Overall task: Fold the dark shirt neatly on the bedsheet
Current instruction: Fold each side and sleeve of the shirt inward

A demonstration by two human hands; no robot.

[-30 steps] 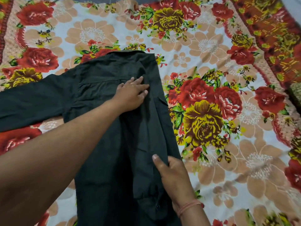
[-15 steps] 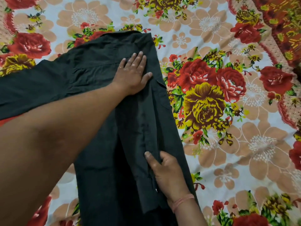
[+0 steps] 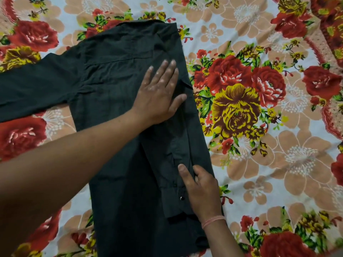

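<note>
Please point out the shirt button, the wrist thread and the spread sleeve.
button (image 3: 182, 198), head view, its shiny face.
wrist thread (image 3: 213, 221), head view, middle of the band.
sleeve (image 3: 35, 88), head view, flat middle.

A dark shirt (image 3: 115, 112) lies back-up on a flowered bedsheet (image 3: 278, 164), collar toward the top of the frame. One sleeve (image 3: 37, 89) stretches to the left edge; the other sleeve (image 3: 178, 173) is folded down along the shirt's right side. The left hand (image 3: 159, 93) presses flat at centre, fingers (image 3: 167, 71) spread. The right hand (image 3: 202, 191), lower centre, rests on the folded sleeve near its cuff.
</note>
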